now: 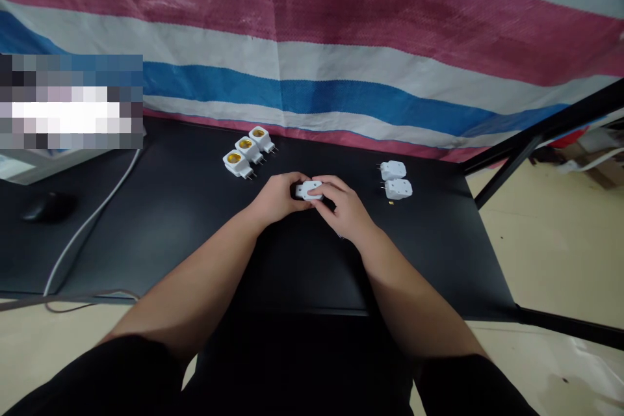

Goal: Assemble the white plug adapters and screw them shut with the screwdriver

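Note:
Near the middle of the black table, a small white plug adapter (pixel 312 190) lies between my two hands, its upper face with small dark holes showing. My left hand (pixel 279 197) closes its fingers and thumb round the left end. From the other side, my right hand (pixel 345 205) grips the right end, fingers lying over the top. Further back and to the left, three white plug adapters (pixel 246 146) stand in a slanted row, gold round sockets facing up and pins to the right. Two more white adapters (pixel 398 189) rest at the right, holed faces up and pins pointing left.
A tiny yellowish piece (pixel 390 203) lies by the right adapters. At the left are a black mouse (pixel 49 207), a pale cable (pixel 97 208) and a box-like object (pixel 53 162), partly pixelated. A striped tarp (pixel 316 26) hangs behind; a black metal frame (pixel 507 172) bounds the right.

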Demonstrator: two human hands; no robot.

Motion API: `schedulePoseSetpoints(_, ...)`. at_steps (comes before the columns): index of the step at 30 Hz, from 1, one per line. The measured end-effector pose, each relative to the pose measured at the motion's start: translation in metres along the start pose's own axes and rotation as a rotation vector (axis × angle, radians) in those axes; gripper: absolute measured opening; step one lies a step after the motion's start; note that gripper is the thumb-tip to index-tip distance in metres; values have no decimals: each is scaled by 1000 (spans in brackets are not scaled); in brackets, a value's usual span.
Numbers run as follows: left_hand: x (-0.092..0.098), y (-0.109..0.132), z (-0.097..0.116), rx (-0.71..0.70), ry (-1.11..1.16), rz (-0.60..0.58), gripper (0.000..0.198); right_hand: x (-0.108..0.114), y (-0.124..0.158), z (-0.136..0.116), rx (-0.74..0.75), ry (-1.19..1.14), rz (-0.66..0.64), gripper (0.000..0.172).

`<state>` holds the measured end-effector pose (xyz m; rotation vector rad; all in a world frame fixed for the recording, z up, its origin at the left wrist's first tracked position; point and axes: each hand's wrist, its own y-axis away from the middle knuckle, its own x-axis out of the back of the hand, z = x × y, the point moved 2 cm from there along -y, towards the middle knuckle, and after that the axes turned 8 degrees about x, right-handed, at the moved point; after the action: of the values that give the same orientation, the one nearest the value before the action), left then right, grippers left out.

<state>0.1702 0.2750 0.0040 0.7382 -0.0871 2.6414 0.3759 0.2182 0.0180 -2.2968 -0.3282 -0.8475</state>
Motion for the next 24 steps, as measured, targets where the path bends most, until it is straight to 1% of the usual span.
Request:
schedulePoseSetpoints(3, 0, 0, 1, -3, -14, -8, 42, 0, 0, -1, 22, 5, 15, 17)
schedulePoseSetpoints(7, 0, 0, 1, -6, -8, -9, 41, -1, 1, 1, -31, 1, 19, 18)
schedulePoseSetpoints(12, 0, 1, 1, -7, 4, -6, 41, 0, 1, 1, -14, -17, 23, 18)
schedulePoseSetpoints(16, 0, 0, 0, -20, 1, -8, 41, 1, 0, 1, -71, -32, 18, 20)
schedulePoseSetpoints(19, 0, -1, -2, -22, 9, -11, 45, 1, -1, 2, -89, -57, 23, 19)
schedulePoseSetpoints(22, 0, -1, -3, -27, 77, -27, 51, 1, 0, 6, -90, -99, 49, 19)
schedulePoseSetpoints(24, -1, 0, -2, -38, 175, -34, 56, 1, 2, 10, -99, -133, 85, 19)
